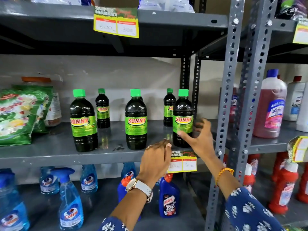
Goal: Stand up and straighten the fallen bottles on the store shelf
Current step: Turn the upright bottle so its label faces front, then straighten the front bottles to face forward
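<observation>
Several dark bottles with green caps and green "SUNNY" labels stand upright on the grey middle shelf [50, 152]. Three large ones are in front: left bottle [83, 120], middle bottle [136, 120], right bottle [183, 114]. Two smaller ones stand behind, one [102, 109] left of centre and one [168, 107] further right. My right hand [200, 137] is spread open around the lower right side of the right bottle, thumb touching its label. My left hand [155, 160], wearing a white watch, rests at the shelf's front edge, fingers curled, holding nothing.
Green detergent bags [20, 114] lie at the shelf's left. A perforated grey upright [226, 97] stands just right of my right hand. A price tag [183, 162] hangs on the shelf edge. Blue spray bottles [70, 200] fill the shelf below; a pink cleaner bottle [270, 107] stands right.
</observation>
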The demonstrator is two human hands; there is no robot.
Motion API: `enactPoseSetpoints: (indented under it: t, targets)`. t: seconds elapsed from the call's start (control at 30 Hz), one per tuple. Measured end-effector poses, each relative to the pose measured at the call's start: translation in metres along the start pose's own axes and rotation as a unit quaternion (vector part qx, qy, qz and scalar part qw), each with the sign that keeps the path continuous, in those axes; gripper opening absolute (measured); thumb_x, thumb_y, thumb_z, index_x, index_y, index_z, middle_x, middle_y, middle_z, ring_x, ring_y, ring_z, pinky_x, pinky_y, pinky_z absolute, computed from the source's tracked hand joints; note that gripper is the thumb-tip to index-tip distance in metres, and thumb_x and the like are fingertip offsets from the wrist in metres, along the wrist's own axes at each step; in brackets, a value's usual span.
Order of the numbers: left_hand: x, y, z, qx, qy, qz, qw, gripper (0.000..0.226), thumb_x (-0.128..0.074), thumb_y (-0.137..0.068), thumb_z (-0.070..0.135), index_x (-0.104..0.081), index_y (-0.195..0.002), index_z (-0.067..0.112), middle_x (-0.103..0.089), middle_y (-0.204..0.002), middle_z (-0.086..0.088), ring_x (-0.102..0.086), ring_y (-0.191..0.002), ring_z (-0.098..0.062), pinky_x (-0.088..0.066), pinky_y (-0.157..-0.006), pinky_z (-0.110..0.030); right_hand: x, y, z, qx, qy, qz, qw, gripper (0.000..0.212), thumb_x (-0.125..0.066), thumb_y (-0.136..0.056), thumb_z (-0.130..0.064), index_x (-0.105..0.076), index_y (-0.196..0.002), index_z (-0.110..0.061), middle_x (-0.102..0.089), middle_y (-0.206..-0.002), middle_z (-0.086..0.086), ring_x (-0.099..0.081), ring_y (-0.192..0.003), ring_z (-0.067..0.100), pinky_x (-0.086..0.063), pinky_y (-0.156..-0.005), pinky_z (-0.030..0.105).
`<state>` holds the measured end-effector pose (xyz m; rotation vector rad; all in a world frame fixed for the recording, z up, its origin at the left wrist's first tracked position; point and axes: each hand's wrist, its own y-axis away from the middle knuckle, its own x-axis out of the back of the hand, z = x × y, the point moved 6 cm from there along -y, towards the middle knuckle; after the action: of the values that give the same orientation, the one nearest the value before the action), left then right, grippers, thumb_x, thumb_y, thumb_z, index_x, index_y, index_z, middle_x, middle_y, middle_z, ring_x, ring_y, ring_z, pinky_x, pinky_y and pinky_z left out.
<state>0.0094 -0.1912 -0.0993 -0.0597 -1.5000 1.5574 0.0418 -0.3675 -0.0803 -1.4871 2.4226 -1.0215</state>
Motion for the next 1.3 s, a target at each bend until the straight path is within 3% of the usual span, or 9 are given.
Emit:
enactPoseSetpoints:
  t: [0.13, 0.27, 0.37, 0.43, 0.53, 0.7, 0.87, 1.1, 1.3]
  targets:
    - [0.083, 0.010, -0.030, 0.002, 0.098, 0.151, 0.984, 0.041, -0.036, -0.098, 0.028, -0.056, -0.127, 0.006, -0.057, -0.127, -0.004, -0.052, -0.112, -0.005, -0.031, -0.098, -0.007, 0.010, 0.034, -0.026, 0.135, -0.037, 0.117, 0.983, 0.082, -0.068, -0.068, -0.053, -0.035, -0.131, -0.013, -0.042, -0.126, 0.006, -0.048, -0.116, 0.022, -0.043, -0.102, 0.035]
    - [0.162, 0.022, -0.105, 0.072, -0.025, 0.343, 0.936, 0.049, -0.046, -0.094, 0.030, -0.045, -0.133, 0.001, -0.048, -0.136, -0.009, -0.044, -0.124, -0.018, -0.030, -0.105, -0.026, -0.040, 0.055, -0.085, 0.213, -0.076, 0.040, 0.973, 0.060, -0.073, -0.071, -0.040, -0.049, -0.118, -0.012, -0.053, -0.110, 0.004, -0.056, -0.101, 0.018, -0.048, -0.093, 0.025]
    - [0.169, 0.022, -0.170, 0.251, -0.028, 0.214, 0.944, 0.093, -0.058, -0.081, 0.060, -0.021, -0.145, 0.003, -0.031, -0.148, -0.017, -0.030, -0.134, -0.029, -0.026, -0.108, -0.042, -0.094, 0.040, -0.094, 0.073, -0.077, -0.082, 0.991, 0.091, -0.080, -0.063, -0.046, -0.035, -0.135, -0.013, -0.051, -0.128, 0.005, -0.051, -0.119, 0.018, -0.043, -0.102, 0.031]
    - [0.159, 0.024, -0.195, 0.311, -0.019, 0.111, 0.944, 0.106, -0.066, -0.068, 0.065, -0.023, -0.143, 0.003, -0.041, -0.141, -0.019, -0.040, -0.127, -0.032, -0.035, -0.101, -0.043, -0.118, 0.033, -0.086, -0.004, -0.050, -0.139, 0.989, 0.106, -0.081, -0.057, -0.051, -0.029, -0.140, -0.012, -0.050, -0.134, 0.003, -0.049, -0.124, 0.018, -0.043, -0.098, 0.026]
    - [0.144, 0.027, -0.207, 0.331, -0.067, 0.029, 0.941, 0.084, -0.065, -0.067, 0.069, -0.044, -0.122, 0.009, -0.064, -0.112, -0.013, -0.059, -0.101, -0.034, -0.046, -0.077, -0.039, -0.139, 0.035, -0.079, -0.005, 0.024, -0.225, 0.974, 0.069, -0.084, -0.059, -0.042, -0.056, -0.119, -0.020, -0.063, -0.101, -0.006, -0.060, -0.096, 0.008, -0.040, -0.062, -0.003]
    - [0.143, 0.029, -0.203, 0.329, -0.115, 0.068, 0.935, 0.075, -0.062, -0.067, 0.071, -0.051, -0.109, 0.010, -0.066, -0.101, -0.011, -0.061, -0.094, -0.033, -0.040, -0.068, -0.035, -0.140, 0.033, -0.077, 0.012, 0.065, -0.216, 0.974, 0.050, -0.083, -0.061, -0.043, -0.066, -0.105, -0.026, -0.065, -0.091, -0.008, -0.060, -0.083, 0.005, -0.039, -0.065, 0.009]
    - [0.144, 0.027, -0.197, 0.318, -0.152, 0.083, 0.932, 0.075, -0.060, -0.068, 0.073, -0.051, -0.109, 0.010, -0.067, -0.097, -0.013, -0.062, -0.091, -0.034, -0.035, -0.065, -0.033, -0.142, 0.033, -0.076, 0.020, 0.074, -0.199, 0.977, 0.054, -0.083, -0.061, -0.044, -0.067, -0.108, -0.023, -0.067, -0.092, -0.007, -0.060, -0.082, 0.003, -0.036, -0.058, -0.001]
    - [0.144, 0.028, -0.197, 0.306, -0.163, 0.096, 0.933, 0.075, -0.058, -0.068, 0.075, -0.053, -0.106, 0.010, -0.068, -0.092, -0.013, -0.063, -0.086, -0.034, -0.040, -0.065, -0.033, -0.144, 0.033, -0.075, 0.035, 0.090, -0.182, 0.979, 0.061, -0.081, -0.060, -0.050, -0.063, -0.111, -0.022, -0.070, -0.104, -0.003, -0.059, -0.087, 0.004, -0.036, -0.065, 0.004]
    - [0.145, 0.027, -0.197, 0.303, -0.168, 0.088, 0.934, 0.073, -0.056, -0.069, 0.074, -0.053, -0.106, 0.011, -0.067, -0.094, -0.012, -0.062, -0.087, -0.034, -0.035, -0.064, -0.032, -0.143, 0.034, -0.076, 0.043, 0.099, -0.183, 0.977, 0.057, -0.080, -0.063, -0.048, -0.064, -0.110, -0.020, -0.063, -0.091, -0.008, -0.055, -0.079, 0.003, -0.035, -0.053, -0.006]
